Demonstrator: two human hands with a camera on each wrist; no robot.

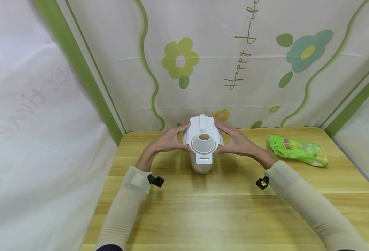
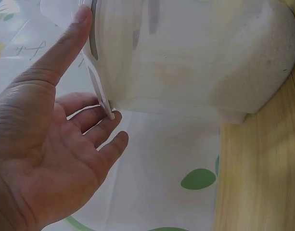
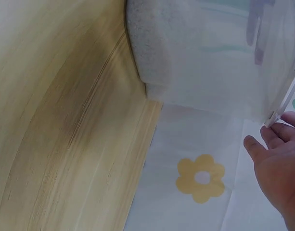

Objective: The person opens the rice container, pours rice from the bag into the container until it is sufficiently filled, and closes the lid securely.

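Note:
A translucent plastic storage container [image 1: 202, 168] stands upright on the wooden table, with a white lid [image 1: 194, 129] on top. The lid carries a round, cone-shaped spout [image 1: 204, 147] and side flaps. My left hand [image 1: 169, 139] holds the lid's left side, thumb toward the near end and fingers toward the far end; my right hand [image 1: 238, 142] holds the opposite side likewise. In the left wrist view, the left fingertips touch the end of a flap [image 2: 101, 89]. Pale, grainy contents [image 2: 265, 62] lie low inside the container [image 3: 210, 62]. The right thumb is out of the right wrist view.
A bright green plastic packet [image 1: 298, 150] lies at the right rear of the wooden table [image 1: 200, 212]. Behind the container hangs a white flower-printed curtain [image 1: 209, 90], close to the table's back edge. Another curtain [image 1: 46, 146] borders the left side.

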